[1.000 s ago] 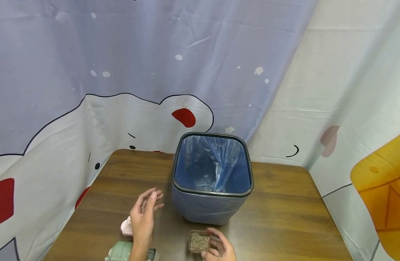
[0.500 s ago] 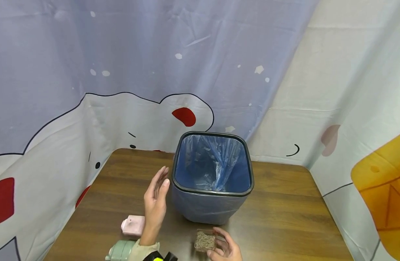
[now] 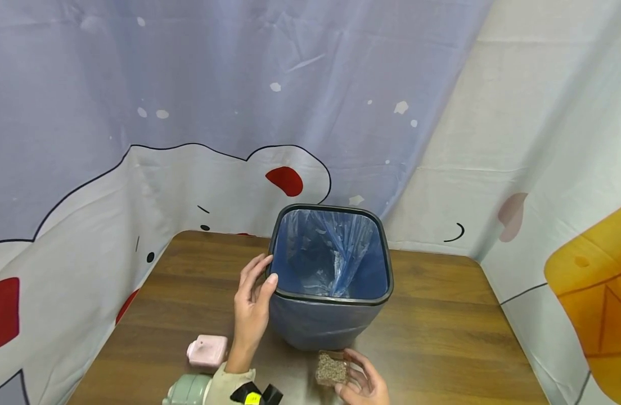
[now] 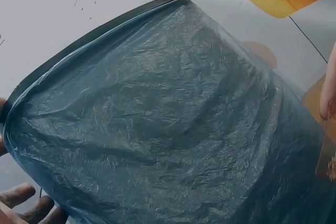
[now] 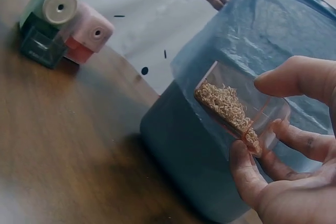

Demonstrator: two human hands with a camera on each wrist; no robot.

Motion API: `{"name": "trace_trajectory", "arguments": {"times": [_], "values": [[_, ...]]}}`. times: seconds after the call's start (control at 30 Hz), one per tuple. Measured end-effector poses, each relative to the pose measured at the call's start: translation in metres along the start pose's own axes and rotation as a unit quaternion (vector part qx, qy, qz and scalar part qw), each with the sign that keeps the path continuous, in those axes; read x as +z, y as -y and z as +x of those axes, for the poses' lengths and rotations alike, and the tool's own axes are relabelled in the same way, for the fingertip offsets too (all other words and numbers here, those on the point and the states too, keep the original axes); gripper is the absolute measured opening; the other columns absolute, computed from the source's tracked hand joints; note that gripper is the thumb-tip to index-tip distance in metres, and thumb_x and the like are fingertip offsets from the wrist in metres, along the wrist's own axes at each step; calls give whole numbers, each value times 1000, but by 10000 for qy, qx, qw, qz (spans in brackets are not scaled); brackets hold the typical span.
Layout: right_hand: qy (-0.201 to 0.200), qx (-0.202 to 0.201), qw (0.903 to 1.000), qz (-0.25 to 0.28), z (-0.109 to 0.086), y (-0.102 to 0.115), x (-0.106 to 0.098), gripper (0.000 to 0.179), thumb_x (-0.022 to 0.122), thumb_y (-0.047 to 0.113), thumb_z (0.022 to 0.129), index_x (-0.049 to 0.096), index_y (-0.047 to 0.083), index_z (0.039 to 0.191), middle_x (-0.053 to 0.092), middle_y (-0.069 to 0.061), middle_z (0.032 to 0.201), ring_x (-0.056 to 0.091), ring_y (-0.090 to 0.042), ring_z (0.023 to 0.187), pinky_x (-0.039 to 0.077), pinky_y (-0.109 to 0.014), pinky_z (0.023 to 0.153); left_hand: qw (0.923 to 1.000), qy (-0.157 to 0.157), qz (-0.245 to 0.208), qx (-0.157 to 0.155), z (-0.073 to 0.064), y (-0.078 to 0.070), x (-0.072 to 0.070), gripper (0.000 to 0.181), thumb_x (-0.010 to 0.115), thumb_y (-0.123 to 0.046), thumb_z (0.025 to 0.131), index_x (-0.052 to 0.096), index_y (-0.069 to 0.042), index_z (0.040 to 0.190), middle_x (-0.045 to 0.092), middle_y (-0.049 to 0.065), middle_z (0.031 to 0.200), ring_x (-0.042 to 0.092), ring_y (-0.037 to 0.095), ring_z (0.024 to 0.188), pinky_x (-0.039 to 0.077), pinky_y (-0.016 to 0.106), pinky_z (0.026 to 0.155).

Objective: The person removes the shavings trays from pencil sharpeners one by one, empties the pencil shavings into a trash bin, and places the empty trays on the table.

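Observation:
My left hand (image 3: 252,309) is at the near left corner of a blue-grey trash bin (image 3: 315,323), thumb and fingertips at its dark rim. In the left wrist view, bits of skin show on both sides of the rim; three fingers lie below it against the liner. My right hand (image 3: 363,379) pinches a small clear shavings drawer (image 5: 231,103) between thumb and fingers, in front of the bin. Tan pencil shavings (image 5: 226,100) fill part of the drawer. A thin blue plastic bag (image 4: 157,114) lines the bin and wraps over its outside.
At the left of the wooden table (image 3: 442,320) stand a pink pencil sharpener (image 3: 207,350) and a green pencil sharpener (image 3: 186,390), the latter partly behind my left forearm. A patterned curtain (image 3: 214,84) hangs behind and beside the table.
My left hand has moved up and right from over the sharpeners to the bin's rim, uncovering the pink one. My right hand has shifted right with the shavings drawer.

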State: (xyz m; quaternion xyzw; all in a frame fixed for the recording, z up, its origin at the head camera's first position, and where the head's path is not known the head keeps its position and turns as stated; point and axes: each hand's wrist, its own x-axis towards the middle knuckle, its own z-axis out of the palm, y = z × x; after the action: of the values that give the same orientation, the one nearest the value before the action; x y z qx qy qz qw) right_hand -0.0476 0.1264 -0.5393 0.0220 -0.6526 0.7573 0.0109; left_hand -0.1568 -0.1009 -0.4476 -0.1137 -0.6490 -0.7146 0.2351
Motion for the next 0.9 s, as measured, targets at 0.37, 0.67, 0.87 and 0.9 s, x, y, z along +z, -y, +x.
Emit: {"name": "trace_trajectory", "arguments": {"times": [0.37, 0.67, 0.87, 0.9], "values": [[398, -294, 9982, 326, -2, 5, -11, 62, 67, -5, 74, 37, -14, 128, 54, -3, 121, 58, -17, 105, 50, -30, 83, 9998, 90, -141, 61, 1, 1, 1, 37, 54, -4, 90, 53, -11, 127, 52, 7, 128, 47, 21, 121, 37, 22, 99], [1, -420, 9991, 98, -6, 12, -12, 59, 66, -7, 73, 42, -10, 127, 56, 0, 119, 58, -17, 103, 51, -30, 79, 9999, 27, -138, 21, -1, 0, 4, 39, 52, -1, 91, 51, -8, 129, 51, 9, 131, 46, 20, 121, 37, 20, 98], [-23, -68, 10000, -5, -6, 21, -11, 62, 67, -7, 73, 40, -10, 128, 53, -2, 121, 57, -16, 106, 51, -32, 81, 9999, -37, -121, 61, -2, 3, 4, 38, 52, -4, 91, 52, -11, 128, 52, 7, 129, 48, 20, 119, 39, 21, 96], [-7, -22, 10000, -17, -6, 22, -11, 62, 67, -7, 73, 40, -10, 129, 52, -3, 122, 57, -16, 106, 51, -32, 81, 9999, -39, -127, 43, -2, 3, 4, 38, 52, -5, 91, 52, -12, 128, 52, 6, 129, 48, 20, 119, 39, 21, 96]]}}
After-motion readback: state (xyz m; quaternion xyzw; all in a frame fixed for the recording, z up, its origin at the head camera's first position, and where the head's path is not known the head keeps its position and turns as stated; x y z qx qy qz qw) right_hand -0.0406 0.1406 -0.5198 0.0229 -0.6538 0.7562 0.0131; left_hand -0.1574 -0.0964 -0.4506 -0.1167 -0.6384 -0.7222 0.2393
